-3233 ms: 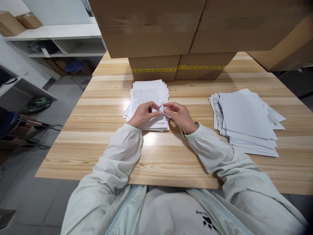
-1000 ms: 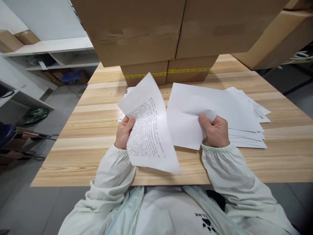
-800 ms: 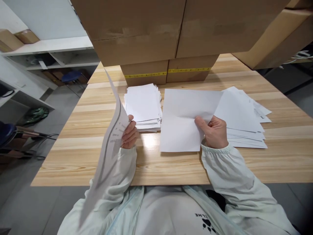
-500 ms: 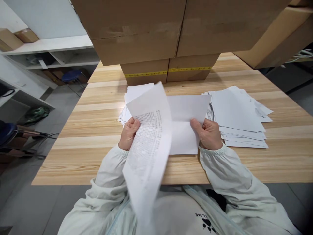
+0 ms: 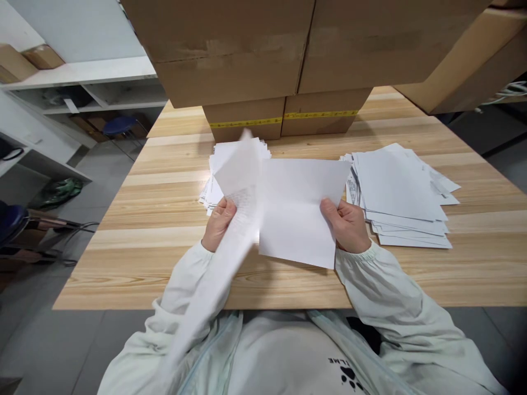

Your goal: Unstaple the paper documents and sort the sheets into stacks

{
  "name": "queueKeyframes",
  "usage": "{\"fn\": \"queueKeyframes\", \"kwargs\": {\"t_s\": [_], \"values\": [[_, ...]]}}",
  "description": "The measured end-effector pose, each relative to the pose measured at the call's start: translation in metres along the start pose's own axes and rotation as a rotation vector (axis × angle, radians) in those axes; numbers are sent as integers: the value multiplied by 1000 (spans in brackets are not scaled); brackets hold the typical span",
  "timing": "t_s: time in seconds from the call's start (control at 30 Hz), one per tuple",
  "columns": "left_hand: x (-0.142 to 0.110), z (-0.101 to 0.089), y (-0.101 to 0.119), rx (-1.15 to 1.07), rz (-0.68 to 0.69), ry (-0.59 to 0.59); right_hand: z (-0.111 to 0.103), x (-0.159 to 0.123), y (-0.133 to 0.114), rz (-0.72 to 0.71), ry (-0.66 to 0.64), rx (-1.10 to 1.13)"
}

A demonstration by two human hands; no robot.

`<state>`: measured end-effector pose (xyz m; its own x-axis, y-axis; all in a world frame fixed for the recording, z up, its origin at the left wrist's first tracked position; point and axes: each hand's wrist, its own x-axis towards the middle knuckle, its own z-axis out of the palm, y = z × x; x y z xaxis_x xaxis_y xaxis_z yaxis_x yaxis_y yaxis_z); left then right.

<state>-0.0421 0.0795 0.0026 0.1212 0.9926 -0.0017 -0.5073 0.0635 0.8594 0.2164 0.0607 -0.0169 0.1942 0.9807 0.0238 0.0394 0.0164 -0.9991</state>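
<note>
My left hand [image 5: 219,224] pinches a printed sheet of paper [image 5: 224,247] by its left side. This sheet curls and is blurred, its lower end hanging over my left sleeve. Between the thumb and fingers of my right hand [image 5: 348,224] is a blank-faced sheet [image 5: 298,211] with a faint crease across its middle. The two sheets overlap in view near the centre; whether they touch I cannot tell. Behind my left hand lies a paper stack [image 5: 236,151], partly hidden by the printed sheet. A larger, uneven stack of papers [image 5: 399,186] lies just right of my right hand.
Large cardboard boxes [image 5: 230,49] rise at the back of the wooden table [image 5: 135,236], above lower boxes with yellow tape [image 5: 247,122]. Another carton [image 5: 469,66] stands at the right. A blue stool [image 5: 119,125] and white shelves [image 5: 111,71] are at the left.
The printed sheet has swung left and turned more edge-on, uncovering more of the blank-faced sheet. That sheet's lower right corner has dipped slightly. Both hands keep nearly the same places.
</note>
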Motion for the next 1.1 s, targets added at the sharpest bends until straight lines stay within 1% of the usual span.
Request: {"fn": "queueKeyframes", "kwargs": {"t_s": [0.1,0.17,0.27,0.33,0.37,0.43,0.5,0.53,0.57,0.63,0.7,0.73,0.8,0.87,0.93,1.0,1.03,1.1], "values": [[-5,14,-4,69,92,124,7,-2,1,26,-61,55],[-7,19,-8,129,107,144,13,-4,-1,12,-111,51],[-11,21,-15,193,17,132,24,-7,-8,17,-207,36],[-14,20,-18,227,-43,170,28,-9,-13,33,-221,39],[-15,19,-20,247,-44,209,29,-10,-15,22,-181,46],[-16,18,-22,290,4,289,27,-13,-16,-29,-62,85],[-16,17,-24,322,50,337,24,-14,-14,-88,41,149],[-16,17,-25,340,62,348,23,-14,-12,-109,65,167],[-16,16,-25,359,68,352,21,-14,-10,-118,59,159],[-17,16,-26,394,96,337,20,-14,-7,-104,4,82],[-17,17,-26,400,155,300,19,-13,-6,-25,-55,30],[-18,18,-25,400,187,280,17,-12,-7,28,-62,51],[-19,18,-23,412,240,257,11,-6,-9,114,-42,175],[-20,19,-21,436,268,241,1,3,-10,143,-52,339],[-20,18,-21,437,278,212,-11,14,-8,120,-123,513],[-20,17,-23,416,258,162,-21,24,-4,69,-194,644],[-20,16,-24,405,243,142,-24,27,-2,46,-217,664],[-20,14,-27,383,222,125,-27,29,0,47,-258,595]]}}
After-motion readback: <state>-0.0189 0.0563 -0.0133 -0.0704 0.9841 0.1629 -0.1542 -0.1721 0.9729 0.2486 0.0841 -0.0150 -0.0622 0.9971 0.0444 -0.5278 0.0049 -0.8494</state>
